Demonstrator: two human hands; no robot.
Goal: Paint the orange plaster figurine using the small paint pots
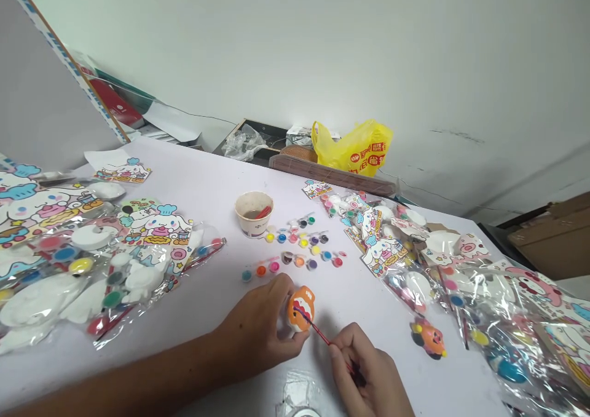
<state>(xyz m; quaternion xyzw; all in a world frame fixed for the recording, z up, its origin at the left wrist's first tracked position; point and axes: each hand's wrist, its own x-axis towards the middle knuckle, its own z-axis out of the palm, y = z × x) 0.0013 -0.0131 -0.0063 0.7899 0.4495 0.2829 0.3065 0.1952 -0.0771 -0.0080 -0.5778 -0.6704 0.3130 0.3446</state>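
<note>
Left hand [258,321] pinches orange figurine [302,309] just above table [221,368]; right hand [371,377] grips red paintbrush [321,334], tip at figurine's face. Good practice: steady figurine, light strokes, wrist low, thumb off wet paint.

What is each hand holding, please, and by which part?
The left hand holds the orange figurine by its sides; the right hand holds the red brush by its handle.

In our left hand [258,325] we hold an orange figurine [302,309]; our right hand [369,371] touches a red paintbrush [321,334] to it.
</note>
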